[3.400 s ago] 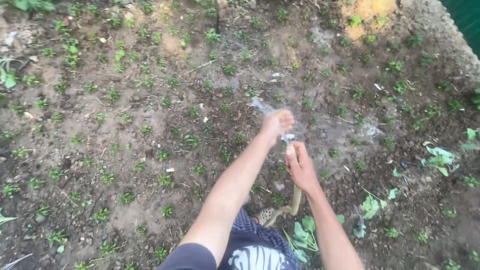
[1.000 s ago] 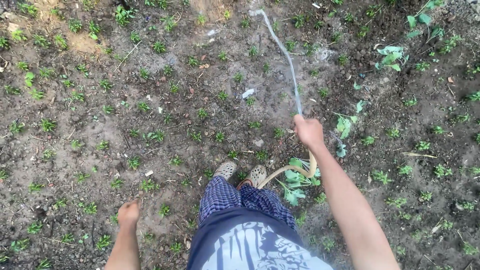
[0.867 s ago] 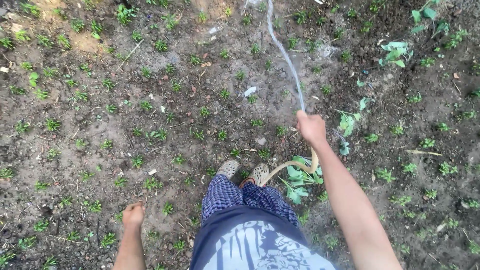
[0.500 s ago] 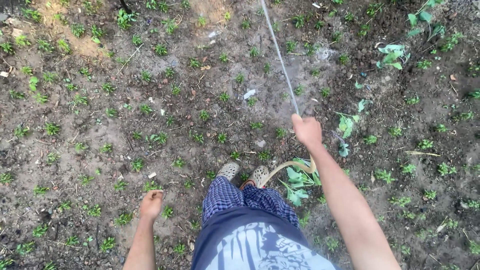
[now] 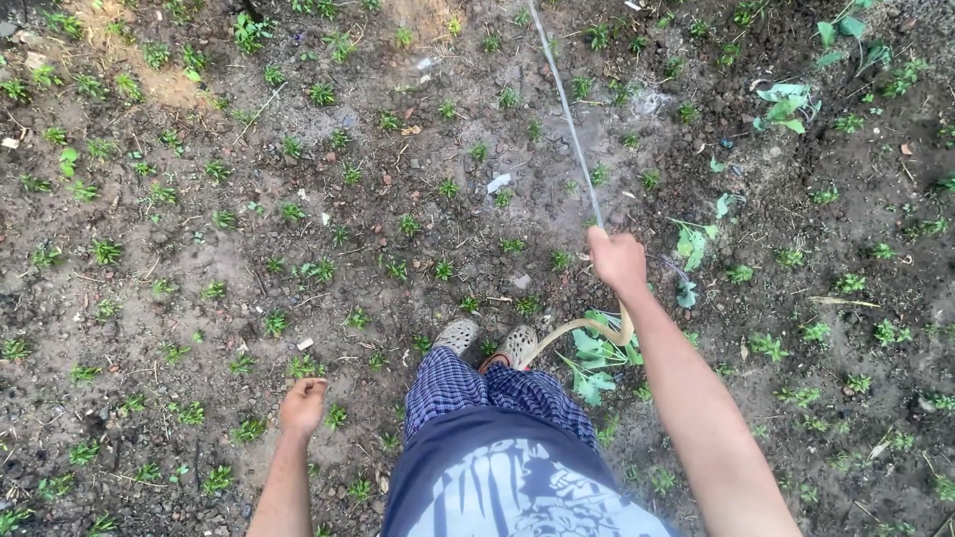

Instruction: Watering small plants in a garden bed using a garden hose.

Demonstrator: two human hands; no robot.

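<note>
Nearest the camera are the person's dark printed shirt [image 5: 517, 487] and blue checked trousers [image 5: 487, 393], with two grey clogs [image 5: 489, 341] planted on the dark soil [image 5: 249, 259]. The left hand [image 5: 301, 405] hangs low beside the left leg, its fingers loosely curled on nothing, just above small green seedlings [image 5: 249, 430]. Farther out, the right hand [image 5: 617, 261] is raised with its fingers closed round the end of a tan hose [image 5: 582, 330], which loops down behind the wrist and runs back toward the clogs over a larger leafy plant [image 5: 597, 358]. From that fist a thin jet of water [image 5: 567, 119] shoots straight away, up to the top edge of the view (where it lands is out of sight). Beyond, rows of seedlings dot the bed, with a few bigger pale-leaved plants [image 5: 786, 104] at the far right and a sandy patch [image 5: 149, 80] at the far left.
</note>
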